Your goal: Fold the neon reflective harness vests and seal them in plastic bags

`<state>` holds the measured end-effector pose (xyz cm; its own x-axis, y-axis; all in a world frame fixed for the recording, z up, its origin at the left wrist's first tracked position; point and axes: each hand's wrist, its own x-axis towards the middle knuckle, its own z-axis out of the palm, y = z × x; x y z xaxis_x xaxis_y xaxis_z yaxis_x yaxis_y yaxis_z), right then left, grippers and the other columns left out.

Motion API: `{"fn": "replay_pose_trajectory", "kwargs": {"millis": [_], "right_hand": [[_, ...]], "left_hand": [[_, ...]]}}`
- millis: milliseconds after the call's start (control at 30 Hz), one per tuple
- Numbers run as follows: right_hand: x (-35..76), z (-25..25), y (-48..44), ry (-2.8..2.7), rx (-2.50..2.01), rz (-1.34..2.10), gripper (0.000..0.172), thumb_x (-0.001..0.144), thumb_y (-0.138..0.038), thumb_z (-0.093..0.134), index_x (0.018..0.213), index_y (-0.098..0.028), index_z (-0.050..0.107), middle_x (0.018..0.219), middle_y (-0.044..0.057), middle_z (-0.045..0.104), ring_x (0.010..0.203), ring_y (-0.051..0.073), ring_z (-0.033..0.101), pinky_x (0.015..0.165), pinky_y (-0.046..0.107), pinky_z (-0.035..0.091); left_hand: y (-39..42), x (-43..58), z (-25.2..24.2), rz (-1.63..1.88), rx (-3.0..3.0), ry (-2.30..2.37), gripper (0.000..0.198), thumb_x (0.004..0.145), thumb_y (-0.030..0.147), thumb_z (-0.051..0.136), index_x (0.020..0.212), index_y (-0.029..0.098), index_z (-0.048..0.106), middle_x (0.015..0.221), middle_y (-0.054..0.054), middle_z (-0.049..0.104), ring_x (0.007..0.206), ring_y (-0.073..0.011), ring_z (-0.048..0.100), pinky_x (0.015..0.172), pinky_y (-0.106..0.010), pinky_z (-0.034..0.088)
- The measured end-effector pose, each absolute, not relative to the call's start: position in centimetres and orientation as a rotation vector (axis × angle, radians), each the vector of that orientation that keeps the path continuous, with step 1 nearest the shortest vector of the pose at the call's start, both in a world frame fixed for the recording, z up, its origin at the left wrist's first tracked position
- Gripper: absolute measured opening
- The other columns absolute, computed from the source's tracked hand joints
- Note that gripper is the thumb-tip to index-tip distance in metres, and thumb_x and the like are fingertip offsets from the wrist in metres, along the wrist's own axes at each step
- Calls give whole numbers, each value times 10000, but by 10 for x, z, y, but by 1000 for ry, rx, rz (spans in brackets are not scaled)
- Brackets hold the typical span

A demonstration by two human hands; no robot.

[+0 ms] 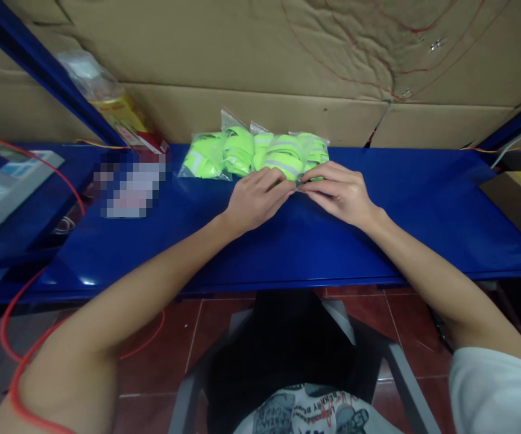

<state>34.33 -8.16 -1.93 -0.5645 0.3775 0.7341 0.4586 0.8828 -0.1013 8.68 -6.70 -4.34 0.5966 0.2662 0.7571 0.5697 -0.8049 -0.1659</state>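
Note:
My left hand (255, 198) and my right hand (338, 191) meet at the middle of the blue table (423, 199). Both pinch the near edge of a clear plastic bag holding a neon green reflective band (283, 161). The fingertips of both hands are pressed together on the bag's rim. Behind it, several more bagged neon green bands (224, 155) lie in a row against the cardboard wall.
A cardboard wall (287, 72) backs the table. A clear bag with yellow contents (107, 99) leans at the back left. A white box (2, 187) sits far left, a brown box (520, 199) far right. A red cable (20, 361) loops by the floor.

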Motion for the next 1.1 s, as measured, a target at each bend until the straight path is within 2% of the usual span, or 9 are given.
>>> {"fn": "replay_pose_trajectory", "kwargs": {"millis": [300, 500, 567, 667, 733, 800, 900, 967, 1100], "right_hand": [[351, -21, -80, -2110, -635, -275, 158, 1090, -384, 669, 1115, -348, 821, 1197, 46, 775, 1094, 256, 740, 900, 464, 634], [348, -22, -81, -2022, -634, -257, 205, 1084, -466, 668, 1203, -375, 809, 1296, 60, 726, 1188, 300, 718, 964, 539, 644], [346, -22, -81, -2022, -624, -243, 335, 1055, -548, 694, 1332, -370, 757, 1374, 83, 701, 1270, 344, 701, 1044, 612, 614], [346, -23, -78, -2033, -659, -210, 734, 955, -707, 754, 1565, -338, 581, 1551, 141, 617, 1459, 436, 594, 1177, 724, 504], [348, -25, -72, -1990, -711, -164, 892, 923, -755, 759, 1646, -315, 477, 1649, 173, 546, 1558, 451, 499, 1254, 717, 433], [350, -28, -66, -1912, -743, -38, 970, 906, -776, 764, 1679, -299, 422, 1697, 187, 502, 1568, 427, 495, 1253, 642, 465], [353, -32, -58, -1898, -777, 308, 886, 884, -807, 763, 1568, -276, 576, 1540, 150, 658, 1351, 361, 674, 1052, 508, 609], [352, -34, -57, -1908, -833, 517, 713, 871, -814, 767, 1299, -245, 768, 1234, 93, 791, 1063, 285, 750, 868, 409, 621], [349, -34, -62, -1821, -949, 723, 576, 780, -779, 870, 852, -208, 831, 746, 9, 715, 636, 140, 562, 573, 288, 426]], "left_hand": [[-66, 82, -38, -1125, -2478, -805, 236, 1134, 438, 566, 1107, 238, 689, 1021, -79, 724, 961, -247, 699, 873, -405, 551], [-65, 82, -37, -1051, -2308, -779, 346, 1149, 492, 516, 962, 226, 635, 852, -58, 686, 808, -223, 674, 702, -364, 477], [-66, 82, -38, -1046, -2273, -745, 375, 1166, 478, 463, 944, 230, 635, 823, -54, 677, 766, -208, 669, 648, -352, 448], [-69, 78, -39, -1142, -2282, -724, 413, 1185, 455, 381, 952, 229, 636, 793, -41, 664, 684, -171, 651, 578, -330, 401], [-71, 76, -39, -1286, -2289, -762, 404, 1190, 451, 362, 992, 229, 635, 771, -24, 652, 621, -145, 616, 554, -318, 376], [-73, 74, -39, -1475, -2298, -860, 380, 1189, 465, 374, 1015, 236, 623, 736, -1, 625, 579, -131, 574, 554, -313, 370], [-72, 76, -36, -1716, -2370, -999, 417, 1172, 555, 396, 957, 249, 582, 659, 26, 541, 531, -130, 498, 549, -321, 362], [-69, 77, -35, -1783, -2440, -1051, 474, 1154, 616, 400, 899, 247, 555, 625, 30, 484, 511, -130, 451, 532, -328, 347], [-56, 74, -37, -1850, -2588, -1120, 515, 1120, 651, 489, 807, 243, 503, 546, 58, 359, 452, -111, 329, 470, -317, 260]]}}
